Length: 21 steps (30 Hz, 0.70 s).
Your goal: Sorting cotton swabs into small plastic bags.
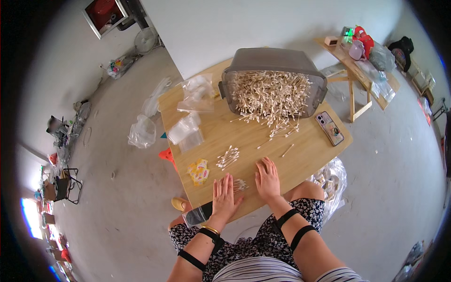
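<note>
My left hand [225, 197] rests on the wooden table [300, 155] near its front edge, fingers stretched out. A small bunch of cotton swabs [240, 185] lies against its right side, partly covered by the hand. To the right, my right hand [268, 179] lies on the tabletop with its fingers extended and nothing visible in it. Just beyond my hands is a loose pile of cotton swabs [228, 158]. A grey plastic bin [270, 56] lies tipped on its side at the back, with a mass of swabs [272, 94] spilling from it. One swab [288, 150] lies apart.
Yellow-and-white printed packets [198, 172] and clear plastic bags [186, 129] lie on the left side of the table. A phone [330, 128] sits at the right edge. A clear bag of packed items [331, 183] stands below. Another cluttered table [347, 61] is back right.
</note>
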### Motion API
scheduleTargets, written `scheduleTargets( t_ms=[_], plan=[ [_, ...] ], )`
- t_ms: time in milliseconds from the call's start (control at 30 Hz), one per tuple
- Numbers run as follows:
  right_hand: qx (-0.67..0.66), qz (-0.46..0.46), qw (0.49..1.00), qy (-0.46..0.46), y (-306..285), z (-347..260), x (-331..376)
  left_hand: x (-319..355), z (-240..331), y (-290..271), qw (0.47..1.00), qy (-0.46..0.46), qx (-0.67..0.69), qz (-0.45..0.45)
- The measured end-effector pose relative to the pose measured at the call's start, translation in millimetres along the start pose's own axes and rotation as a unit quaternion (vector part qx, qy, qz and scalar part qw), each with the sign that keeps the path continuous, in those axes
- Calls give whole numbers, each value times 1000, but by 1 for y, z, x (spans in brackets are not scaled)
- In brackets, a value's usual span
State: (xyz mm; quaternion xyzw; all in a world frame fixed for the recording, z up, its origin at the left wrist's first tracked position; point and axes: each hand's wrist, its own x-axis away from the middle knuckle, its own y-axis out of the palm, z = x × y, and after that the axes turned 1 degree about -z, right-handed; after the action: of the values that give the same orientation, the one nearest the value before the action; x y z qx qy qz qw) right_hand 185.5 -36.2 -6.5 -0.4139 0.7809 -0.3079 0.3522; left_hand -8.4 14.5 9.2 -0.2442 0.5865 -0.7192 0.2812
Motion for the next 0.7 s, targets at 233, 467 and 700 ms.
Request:
scheduleTargets(
  t_ms=[233, 467, 700],
  plan=[
    [-246, -37, 969, 0, 17, -39, 2, 14, -7, 10, 998, -5, 56, -1],
    [-223, -39, 974, -17, 45, -71, 14, 15, -1, 18, 998, 14, -53, 6],
    [99, -56, 993, -15, 5, -14, 11, 20, 3, 16, 1000, -8, -25, 15]
  ],
)
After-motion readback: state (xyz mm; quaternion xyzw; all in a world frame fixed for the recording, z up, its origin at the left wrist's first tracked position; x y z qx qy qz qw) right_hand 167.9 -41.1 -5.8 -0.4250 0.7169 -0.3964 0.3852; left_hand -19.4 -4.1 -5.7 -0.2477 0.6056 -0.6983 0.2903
